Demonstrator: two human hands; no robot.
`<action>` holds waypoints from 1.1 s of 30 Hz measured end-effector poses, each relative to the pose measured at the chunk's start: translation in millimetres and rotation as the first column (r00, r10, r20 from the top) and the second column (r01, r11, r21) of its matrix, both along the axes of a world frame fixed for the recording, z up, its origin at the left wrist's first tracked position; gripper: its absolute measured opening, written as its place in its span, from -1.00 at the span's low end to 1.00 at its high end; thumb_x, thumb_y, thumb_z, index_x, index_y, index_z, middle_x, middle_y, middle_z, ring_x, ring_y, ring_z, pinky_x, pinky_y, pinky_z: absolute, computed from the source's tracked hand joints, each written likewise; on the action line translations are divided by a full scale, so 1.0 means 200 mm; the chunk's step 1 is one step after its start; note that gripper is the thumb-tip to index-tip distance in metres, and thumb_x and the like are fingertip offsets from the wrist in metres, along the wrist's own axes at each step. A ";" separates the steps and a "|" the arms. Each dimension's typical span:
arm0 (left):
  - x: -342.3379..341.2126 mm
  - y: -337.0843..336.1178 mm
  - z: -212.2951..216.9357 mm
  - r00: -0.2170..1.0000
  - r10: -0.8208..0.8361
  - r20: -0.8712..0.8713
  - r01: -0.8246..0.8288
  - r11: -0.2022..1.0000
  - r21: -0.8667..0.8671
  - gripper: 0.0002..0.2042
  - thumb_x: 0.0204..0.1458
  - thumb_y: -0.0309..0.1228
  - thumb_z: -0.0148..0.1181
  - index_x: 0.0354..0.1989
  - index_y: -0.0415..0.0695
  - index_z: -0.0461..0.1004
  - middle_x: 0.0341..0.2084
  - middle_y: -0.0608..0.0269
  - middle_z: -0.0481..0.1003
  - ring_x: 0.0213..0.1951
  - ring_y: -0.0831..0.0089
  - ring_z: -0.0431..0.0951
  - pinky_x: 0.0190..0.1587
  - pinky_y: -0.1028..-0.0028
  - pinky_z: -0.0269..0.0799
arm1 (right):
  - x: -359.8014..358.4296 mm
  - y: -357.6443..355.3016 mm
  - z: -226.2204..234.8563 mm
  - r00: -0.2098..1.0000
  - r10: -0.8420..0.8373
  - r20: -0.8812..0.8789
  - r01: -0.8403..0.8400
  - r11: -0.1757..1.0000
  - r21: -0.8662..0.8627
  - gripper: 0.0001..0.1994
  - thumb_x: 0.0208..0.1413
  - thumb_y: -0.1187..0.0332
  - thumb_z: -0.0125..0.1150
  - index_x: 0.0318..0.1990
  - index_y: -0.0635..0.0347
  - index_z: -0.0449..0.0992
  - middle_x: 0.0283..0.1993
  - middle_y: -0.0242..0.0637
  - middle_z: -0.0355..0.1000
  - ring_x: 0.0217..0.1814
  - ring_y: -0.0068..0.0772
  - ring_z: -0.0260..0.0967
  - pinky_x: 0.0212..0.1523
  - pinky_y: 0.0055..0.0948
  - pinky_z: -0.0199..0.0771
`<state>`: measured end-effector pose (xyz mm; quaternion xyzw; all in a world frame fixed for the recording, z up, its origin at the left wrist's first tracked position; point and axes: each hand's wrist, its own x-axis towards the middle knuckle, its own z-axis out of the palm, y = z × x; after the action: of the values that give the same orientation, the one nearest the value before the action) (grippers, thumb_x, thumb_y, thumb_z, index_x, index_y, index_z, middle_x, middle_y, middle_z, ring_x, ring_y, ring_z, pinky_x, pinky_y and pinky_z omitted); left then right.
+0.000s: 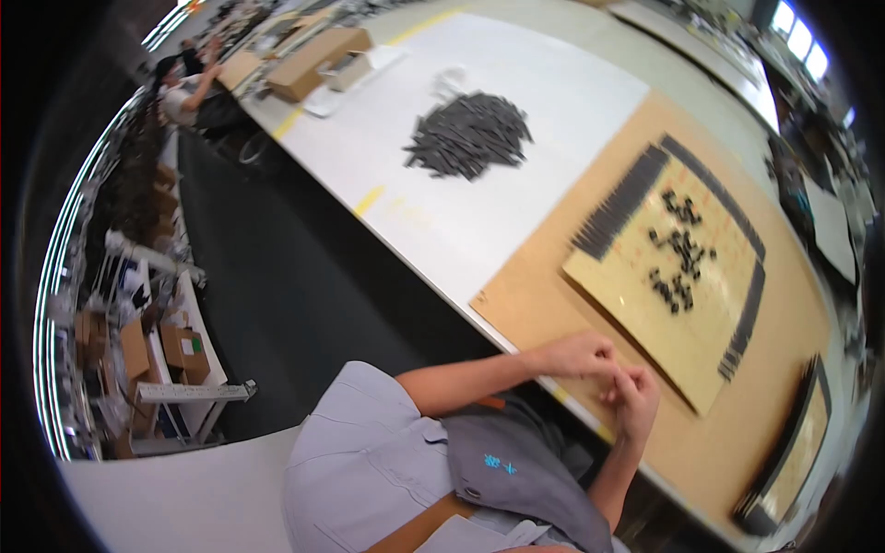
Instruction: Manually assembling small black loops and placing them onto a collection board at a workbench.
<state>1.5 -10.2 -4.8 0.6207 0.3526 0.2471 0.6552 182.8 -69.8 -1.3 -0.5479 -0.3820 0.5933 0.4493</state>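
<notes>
The left hand [576, 355] and right hand [634, 396] meet at the near edge of the counter [516, 83], fingers curled narrow and pinched together; whether they hold anything cannot be told. Just beyond them a pale square board [636, 313] lies on a brown sheet [802, 304], bordered by rows of dark strips [619, 201] and carrying small dark pieces [680, 249]. A loose pile of dark strips [468, 135] lies well apart, farther along the counter.

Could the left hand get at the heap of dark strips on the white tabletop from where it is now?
Probably not without leaning: the left hand sits at the near table edge, the heap lies far across bare tabletop. Nothing blocks it.
</notes>
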 end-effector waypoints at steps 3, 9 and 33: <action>-0.08 0.04 0.01 0.998 -0.027 0.048 0.036 0.980 -0.194 -0.79 0.05 -0.27 0.16 -0.41 -0.17 0.48 -0.65 0.45 0.37 -0.62 0.72 0.32 -0.61 0.66 0.21 | -0.02 0.06 0.03 0.991 0.073 -0.113 -0.080 0.995 -0.055 -0.86 0.07 0.41 0.18 -0.36 0.32 0.40 -0.57 -0.33 0.36 -0.59 -0.59 0.32 -0.46 -0.52 0.49; -0.07 0.11 0.05 0.992 -0.116 0.059 0.130 0.920 -0.371 -0.86 0.04 -0.38 0.18 -0.42 -0.21 0.48 -0.66 0.50 0.34 -0.65 0.79 0.21 -0.63 0.70 0.06 | 0.00 0.08 0.05 0.968 0.061 -0.243 -0.083 0.993 -0.080 -0.92 0.07 0.48 0.15 -0.36 0.30 0.40 -0.54 -0.36 0.37 -0.58 -0.61 0.33 -0.47 -0.54 0.49; -0.01 0.08 0.02 0.994 -0.070 -0.085 0.045 0.962 -0.271 -0.88 -0.01 -0.38 0.15 -0.46 -0.16 0.43 -0.67 0.58 0.28 -0.63 0.84 0.16 -0.62 0.73 0.00 | 0.08 0.03 -0.03 0.914 0.104 -0.392 -0.113 0.994 0.000 -0.87 0.10 0.51 0.14 -0.21 0.36 0.45 -0.30 -0.19 0.47 -0.26 -0.41 0.50 -0.18 -0.50 0.54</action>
<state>-0.7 6.0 -0.2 0.5471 0.3950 0.1487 0.7229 199.0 -64.8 -6.9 -0.4013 -0.3077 0.7190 0.4767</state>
